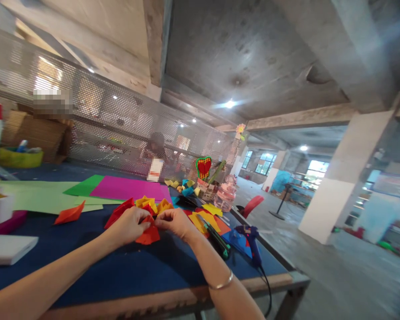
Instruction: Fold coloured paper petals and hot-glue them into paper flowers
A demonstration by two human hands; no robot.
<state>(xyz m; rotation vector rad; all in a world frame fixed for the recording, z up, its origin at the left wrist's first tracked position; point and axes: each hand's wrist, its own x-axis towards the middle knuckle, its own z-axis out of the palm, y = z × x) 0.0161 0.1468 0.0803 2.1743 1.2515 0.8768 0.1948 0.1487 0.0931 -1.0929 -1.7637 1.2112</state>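
Both of my hands meet over the dark blue tabletop [113,275], fingers pinched close together. My left hand [131,225] is closed on a piece of orange-red folded paper [149,235] that hangs below its fingertips. My right hand [177,223] pinches at the right edge of the same paper, its fingertips partly hiding the hold. Just behind the hands sit yellow folded paper pieces [146,202] and a red folded piece [120,212]. To the left, apart from my hands, lies a single orange folded piece [70,214].
A glue gun [251,242] with a cord lies at the right edge, beside a green-black cutter [216,238] and loose paper sheets [200,221]. Purple card [130,188] and pale green sheets [40,195] lie behind. A pink jar [226,195] stands at the back right, before a perforated screen [113,133].
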